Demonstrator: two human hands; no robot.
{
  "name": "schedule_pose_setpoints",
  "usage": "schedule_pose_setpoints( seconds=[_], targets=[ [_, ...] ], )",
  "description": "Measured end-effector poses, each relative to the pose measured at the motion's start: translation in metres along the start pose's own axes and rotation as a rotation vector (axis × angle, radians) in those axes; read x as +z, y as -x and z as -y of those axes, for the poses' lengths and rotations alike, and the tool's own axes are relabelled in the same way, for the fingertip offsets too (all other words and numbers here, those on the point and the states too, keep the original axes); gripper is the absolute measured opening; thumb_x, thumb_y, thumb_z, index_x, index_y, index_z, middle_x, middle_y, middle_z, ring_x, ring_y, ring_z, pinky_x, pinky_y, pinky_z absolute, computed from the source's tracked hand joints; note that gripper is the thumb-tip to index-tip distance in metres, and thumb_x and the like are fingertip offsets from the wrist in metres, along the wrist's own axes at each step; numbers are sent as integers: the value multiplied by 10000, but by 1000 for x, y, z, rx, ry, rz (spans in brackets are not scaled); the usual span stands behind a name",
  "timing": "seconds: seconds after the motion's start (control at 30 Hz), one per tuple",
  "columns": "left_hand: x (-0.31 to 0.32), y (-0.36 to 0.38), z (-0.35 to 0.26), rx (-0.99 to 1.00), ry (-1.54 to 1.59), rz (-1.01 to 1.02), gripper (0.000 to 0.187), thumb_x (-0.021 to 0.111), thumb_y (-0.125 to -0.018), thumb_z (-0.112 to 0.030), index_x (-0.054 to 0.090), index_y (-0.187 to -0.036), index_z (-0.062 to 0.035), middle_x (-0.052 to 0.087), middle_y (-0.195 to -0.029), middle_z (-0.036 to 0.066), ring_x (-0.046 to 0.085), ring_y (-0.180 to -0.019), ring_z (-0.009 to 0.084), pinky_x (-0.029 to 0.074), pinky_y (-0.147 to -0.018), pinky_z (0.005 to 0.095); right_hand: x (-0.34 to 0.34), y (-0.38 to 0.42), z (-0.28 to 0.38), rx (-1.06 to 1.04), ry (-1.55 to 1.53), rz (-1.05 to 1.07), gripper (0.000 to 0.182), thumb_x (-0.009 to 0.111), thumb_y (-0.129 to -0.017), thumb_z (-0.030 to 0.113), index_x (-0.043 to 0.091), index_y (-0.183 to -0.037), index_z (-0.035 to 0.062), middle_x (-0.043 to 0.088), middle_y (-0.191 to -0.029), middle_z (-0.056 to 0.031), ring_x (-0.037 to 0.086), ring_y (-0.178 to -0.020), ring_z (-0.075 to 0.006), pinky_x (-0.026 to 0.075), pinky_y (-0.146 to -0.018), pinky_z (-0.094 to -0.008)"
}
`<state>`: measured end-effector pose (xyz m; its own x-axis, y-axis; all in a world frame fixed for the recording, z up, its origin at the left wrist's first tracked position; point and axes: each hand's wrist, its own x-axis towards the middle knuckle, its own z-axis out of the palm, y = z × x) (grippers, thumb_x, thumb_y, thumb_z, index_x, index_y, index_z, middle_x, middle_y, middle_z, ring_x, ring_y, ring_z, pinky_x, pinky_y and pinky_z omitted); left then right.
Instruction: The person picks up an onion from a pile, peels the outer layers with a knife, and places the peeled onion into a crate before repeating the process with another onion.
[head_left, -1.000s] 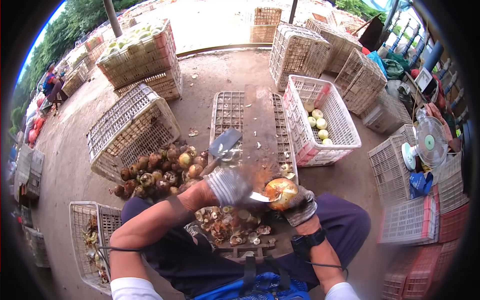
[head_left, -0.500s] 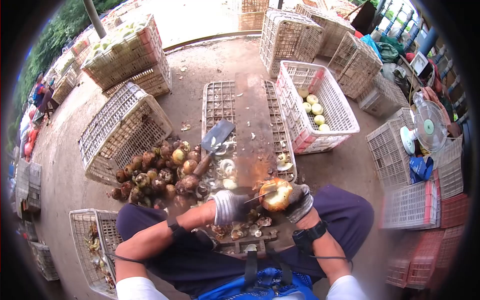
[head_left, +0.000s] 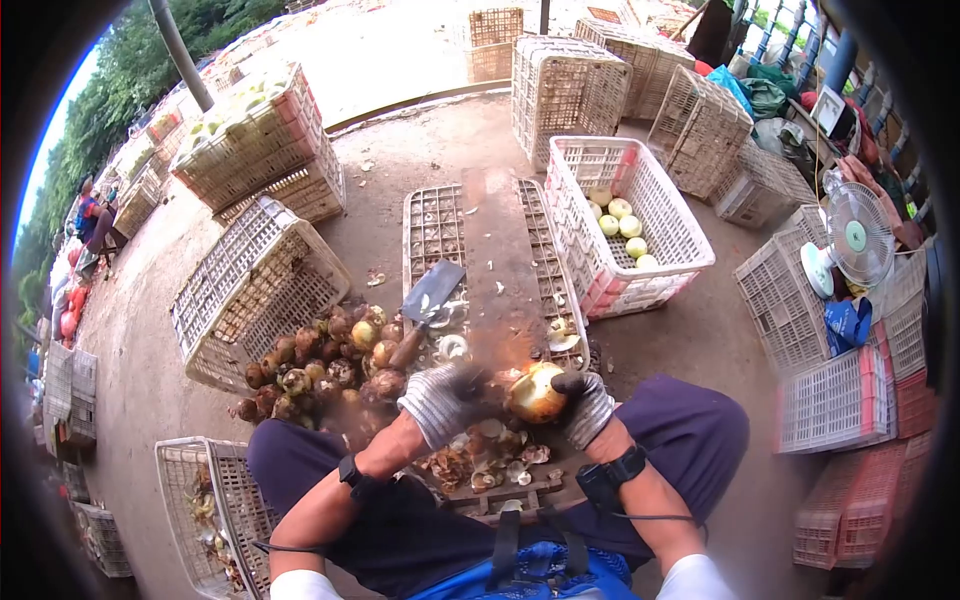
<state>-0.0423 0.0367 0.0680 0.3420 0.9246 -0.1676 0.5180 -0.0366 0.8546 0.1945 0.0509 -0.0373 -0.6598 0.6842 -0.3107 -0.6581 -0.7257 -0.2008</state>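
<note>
Pile of unpeeled fruit [head_left: 320,360] on floor at left, cleaver [head_left: 428,300] lying on crate surface [head_left: 500,260]. L hand [head_left: 440,400], gloved, fingers curled shut; what's in them too blurred to tell. R hand [head_left: 585,405] fingers wrapped round half-peeled fruit [head_left: 535,392] above peel scraps [head_left: 480,460].

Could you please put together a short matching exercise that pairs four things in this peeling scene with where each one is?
Things:
1. round fruit
2. cleaver
3. peeled pale fruits
4. unpeeled brown fruits

Places:
A. in the white crate beyond the right hand
B. heaped on the ground beside the tipped crate
C. between the two gloved hands, the left hand at its other side
D. lying on the flat crate ahead of the person

Pairs: 1-C, 2-D, 3-A, 4-B
</note>
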Motion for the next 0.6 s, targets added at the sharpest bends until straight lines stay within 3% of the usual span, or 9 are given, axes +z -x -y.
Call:
schedule_pose_setpoints(
  seconds=[0.07, 0.2, 0.23, 0.33, 0.43, 0.53, 0.57, 0.6],
  targets=[
    [2, -3, -19, 59, -45, -103, 247, 762, -715, -135, 618, -884, -27, 570, -709, 44, 507, -664, 103, 461, -620, 261, -12, -5, -9, -8, 114, -26, 596, 666, -708, 169, 481, -1225, -64, 580, -1160, -228, 574, -1047, -391, 448, -947, -551],
    [23, -17, 16, 57, -166, -22, 217, 709, -709, -87, 624, -894, -13, 602, -711, 87, 556, -653, 119, 484, -590, 295, 15, 4, -19, -16, 265, -132, 508, 665, -731, 93, 514, -1187, -72, 607, -1120, -205, 591, -1028, -367, 472, -929, -510],
    [26, -16, 20, 71, -179, -38, 183, 687, -713, -57, 644, -885, -12, 623, -700, 98, 578, -642, 112, 495, -578, 300, -2, -4, -19, 76, 177, -111, 474, 655, -728, 36, 527, -1169, -77, 621, -1088, -197, 606, -1009, -347, 481, -931, -479],
    [27, -10, 27, 71, -80, -87, 161, 687, -707, -30, 660, -865, -9, 639, -692, 70, 583, -632, 94, 502, -577, 294, -10, -9, -27, -4, 318, -80, 374, 642, -801, 162, 589, -1097, -60, 643, -1018, -121, 643, -877, -210, 552, -795, -337],
    [17, -6, 18, -144, 332, -44, 148, 692, -697, -5, 663, -842, 1, 647, -684, 42, 592, -631, 85, 507, -567, 279, 13, -3, -27, 10, 275, -20, 406, 643, -802, 157, 571, -1130, -71, 639, -1018, -118, 644, -875, -204, 558, -778, -331],
    [9, -11, 32, -28, 215, -161, 135, 693, -684, 25, 658, -813, 9, 644, -686, 29, 600, -631, 92, 511, -557, 263, 28, 2, -24, 49, 285, 74, 481, 642, -792, 122, 528, -1210, -85, 635, -1032, -119, 643, -876, -196, 553, -799, -323],
    [8, -18, 47, -62, 219, -173, 127, 699, -669, 35, 650, -784, 13, 632, -673, 35, 592, -634, 89, 502, -562, 252, 26, 2, -25, 34, 351, 125, 593, 672, -800, 183, 471, -1286, -91, 613, -1141, -146, 624, -969, -195, 525, -863, -315],
    [3, -20, 47, -80, 280, -193, 151, 720, -638, 19, 645, -769, 11, 614, -655, 26, 564, -614, 86, 487, -561, 256, 34, 4, -24, 40, 341, 112, 632, 698, -695, 132, 487, -1247, -94, 623, -1104, -162, 631, -955, -227, 522, -872, -336]
  ],
)
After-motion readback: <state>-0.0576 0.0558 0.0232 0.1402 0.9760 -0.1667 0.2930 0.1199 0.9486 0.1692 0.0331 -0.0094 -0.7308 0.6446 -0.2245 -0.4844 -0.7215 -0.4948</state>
